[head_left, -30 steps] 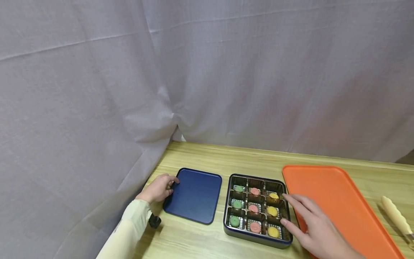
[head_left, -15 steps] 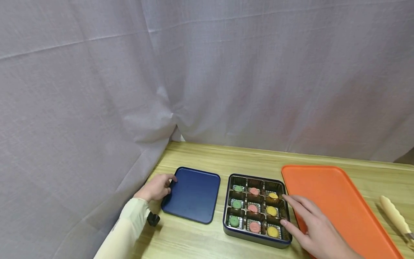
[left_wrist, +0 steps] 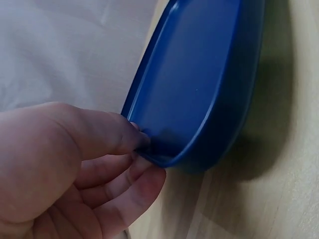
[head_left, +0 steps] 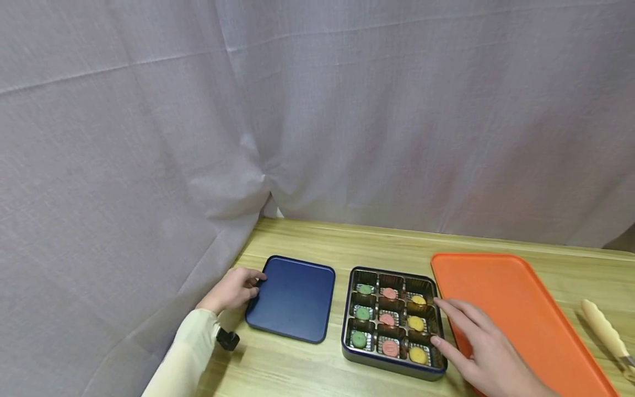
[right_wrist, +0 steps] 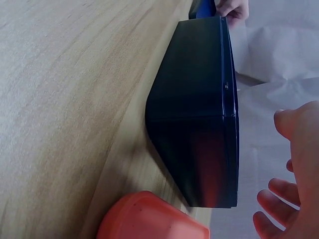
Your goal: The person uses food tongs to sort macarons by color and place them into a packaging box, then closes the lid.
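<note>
A dark blue square lid (head_left: 292, 298) lies inside up, left of the box. My left hand (head_left: 233, 288) pinches its left rim; in the left wrist view the thumb (left_wrist: 112, 134) is inside the rim and the fingers are outside and under it. A dark square box (head_left: 394, 368) holds a divided insert with green cookies (head_left: 362, 313), pink cookies (head_left: 387, 320) and yellow cookies (head_left: 416, 323), one column of each colour. My right hand (head_left: 483, 344) hovers at the box's right edge, fingers spread and holding nothing; in the right wrist view it is apart from the box.
An orange tray (head_left: 516, 309) lies just right of the box, partly under my right hand. Farther right is a cream-handled tool (head_left: 605, 328), its end cut off by the frame. A grey curtain (head_left: 347, 121) hangs behind and at the left of the wooden table (head_left: 278, 369).
My left hand and the blue lid have shifted slightly to the left, widening the gap to the box. The right hand has stayed nearly still beside the box.
</note>
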A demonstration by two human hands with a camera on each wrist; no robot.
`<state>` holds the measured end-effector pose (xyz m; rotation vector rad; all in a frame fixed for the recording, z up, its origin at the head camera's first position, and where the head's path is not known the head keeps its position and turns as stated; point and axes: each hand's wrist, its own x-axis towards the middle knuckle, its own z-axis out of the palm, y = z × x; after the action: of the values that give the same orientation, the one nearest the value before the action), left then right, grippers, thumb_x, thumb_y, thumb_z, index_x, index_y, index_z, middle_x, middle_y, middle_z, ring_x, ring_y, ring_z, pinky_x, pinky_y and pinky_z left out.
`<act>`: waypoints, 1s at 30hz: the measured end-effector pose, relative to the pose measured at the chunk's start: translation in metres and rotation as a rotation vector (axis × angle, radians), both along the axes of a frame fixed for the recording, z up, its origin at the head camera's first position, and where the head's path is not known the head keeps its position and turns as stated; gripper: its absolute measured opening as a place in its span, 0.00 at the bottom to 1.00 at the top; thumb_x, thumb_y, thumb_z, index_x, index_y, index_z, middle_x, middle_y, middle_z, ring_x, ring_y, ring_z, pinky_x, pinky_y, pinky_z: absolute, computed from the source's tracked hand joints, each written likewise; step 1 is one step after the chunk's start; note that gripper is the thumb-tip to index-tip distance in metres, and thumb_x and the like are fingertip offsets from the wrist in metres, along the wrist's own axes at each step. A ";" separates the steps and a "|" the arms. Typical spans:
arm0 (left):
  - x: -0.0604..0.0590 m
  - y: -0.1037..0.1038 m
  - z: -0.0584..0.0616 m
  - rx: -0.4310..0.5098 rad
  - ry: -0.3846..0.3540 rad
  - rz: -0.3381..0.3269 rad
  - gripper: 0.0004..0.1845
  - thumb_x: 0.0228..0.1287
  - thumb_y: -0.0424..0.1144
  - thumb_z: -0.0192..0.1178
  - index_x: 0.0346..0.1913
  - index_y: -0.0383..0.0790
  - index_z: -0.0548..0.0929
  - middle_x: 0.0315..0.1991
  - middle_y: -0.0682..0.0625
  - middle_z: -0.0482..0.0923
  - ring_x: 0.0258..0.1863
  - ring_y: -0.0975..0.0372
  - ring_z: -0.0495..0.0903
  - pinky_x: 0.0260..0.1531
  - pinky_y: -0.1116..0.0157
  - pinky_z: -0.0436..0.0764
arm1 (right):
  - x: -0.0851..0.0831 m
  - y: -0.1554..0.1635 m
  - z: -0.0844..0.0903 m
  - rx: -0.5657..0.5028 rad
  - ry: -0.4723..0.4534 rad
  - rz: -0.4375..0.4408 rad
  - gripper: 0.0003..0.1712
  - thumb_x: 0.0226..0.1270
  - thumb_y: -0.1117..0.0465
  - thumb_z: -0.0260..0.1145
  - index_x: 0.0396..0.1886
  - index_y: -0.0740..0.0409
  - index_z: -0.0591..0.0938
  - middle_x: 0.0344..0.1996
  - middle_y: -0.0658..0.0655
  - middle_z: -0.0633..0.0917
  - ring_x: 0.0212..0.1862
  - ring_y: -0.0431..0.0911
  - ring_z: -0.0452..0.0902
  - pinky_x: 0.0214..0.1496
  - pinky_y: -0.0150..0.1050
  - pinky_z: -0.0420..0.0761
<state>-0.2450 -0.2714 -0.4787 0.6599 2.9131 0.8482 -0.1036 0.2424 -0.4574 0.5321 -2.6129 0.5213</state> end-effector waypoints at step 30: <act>0.009 0.047 0.060 0.230 -0.060 0.009 0.19 0.66 0.27 0.64 0.59 0.35 0.87 0.44 0.44 0.89 0.42 0.60 0.88 0.44 0.64 0.89 | 0.000 0.004 0.009 -0.049 0.035 0.004 0.45 0.60 0.52 0.83 0.77 0.47 0.74 0.62 0.51 0.81 0.56 0.51 0.80 0.48 0.47 0.85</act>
<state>-0.2356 -0.2244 -0.4189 0.6217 2.7924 1.1943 -0.1037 0.2460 -0.4479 0.5257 -2.5601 0.5707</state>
